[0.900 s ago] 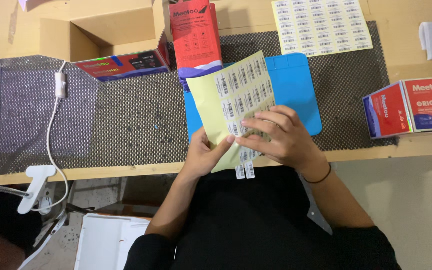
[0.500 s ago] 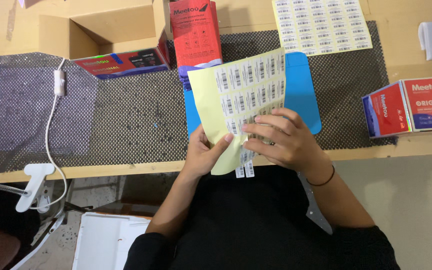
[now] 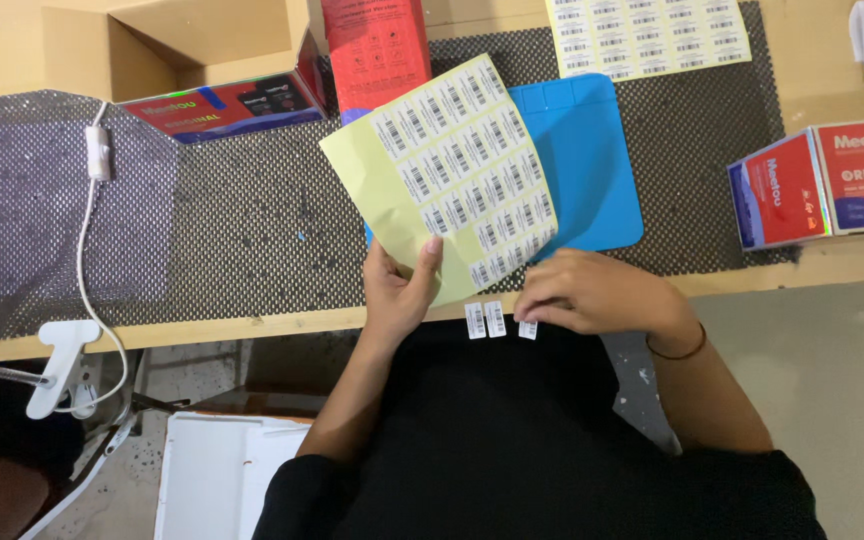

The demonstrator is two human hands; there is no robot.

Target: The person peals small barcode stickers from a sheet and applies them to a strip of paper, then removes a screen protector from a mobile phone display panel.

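the left hand point(image 3: 399, 290) pinches the yellow label sheet point(image 3: 452, 175) by its lower corner, thumb on top, lifting it over the desk's point(image 3: 252, 325) front edge. the right hand point(image 3: 592, 295), fingers together, presses a small label point(image 3: 528, 329) at that edge, beside two others point(image 3: 485, 319).

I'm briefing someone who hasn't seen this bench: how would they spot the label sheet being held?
Start at the blue mat on the dark mesh bench cover. Overlapping its left edge, the left hand holds up a pale yellow label sheet. Unlike the full white sheet lying flat at the back, its left part is peeled bare.
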